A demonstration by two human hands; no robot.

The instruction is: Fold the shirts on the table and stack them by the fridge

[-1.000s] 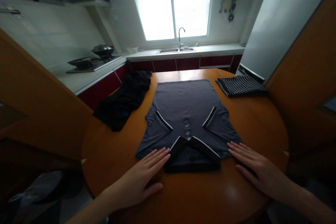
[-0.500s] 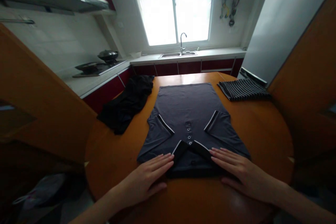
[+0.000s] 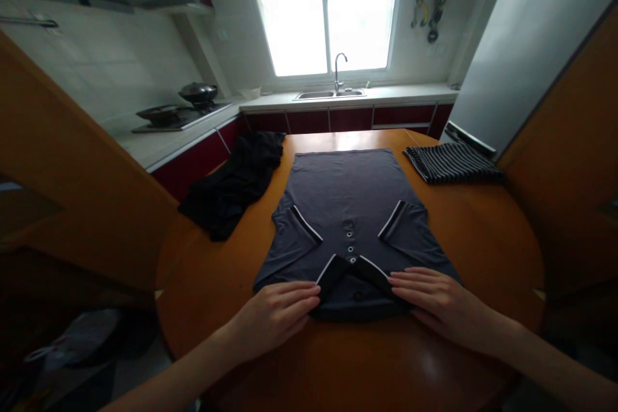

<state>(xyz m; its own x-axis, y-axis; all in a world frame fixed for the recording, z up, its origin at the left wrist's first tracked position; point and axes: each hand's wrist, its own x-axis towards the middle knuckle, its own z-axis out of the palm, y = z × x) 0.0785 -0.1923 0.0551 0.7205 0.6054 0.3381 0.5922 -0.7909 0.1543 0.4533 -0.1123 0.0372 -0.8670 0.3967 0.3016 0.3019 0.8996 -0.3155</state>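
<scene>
A dark grey polo shirt (image 3: pixel 348 187) lies front up, its black, white-edged collar nearest me and both sleeves folded inward over the chest. At the collar's left end is my left hand (image 3: pixel 277 312), fingers together on top and thumb tucked out of sight, closed on the cloth. My right hand (image 3: pixel 434 299) grips the collar's right end the same way, its thumb also hidden. Between the hands, the collar's near edge runs close to the tabletop.
Beneath the shirt is a round wooden table (image 3: pixel 487 257). A crumpled black garment (image 3: pixel 236 183) lies at its left, a folded striped garment (image 3: pixel 454 162) at its far right. Beyond stand a counter with a sink (image 3: pixel 316 95), a stove with pans (image 3: pixel 197 93), and a fridge (image 3: pixel 487 64).
My right hand has moved left from the shirt's shoulder to the collar's right end. Both thumbs, visible earlier, have gone under the collar and the fingers have closed on it. The view has shifted slightly.
</scene>
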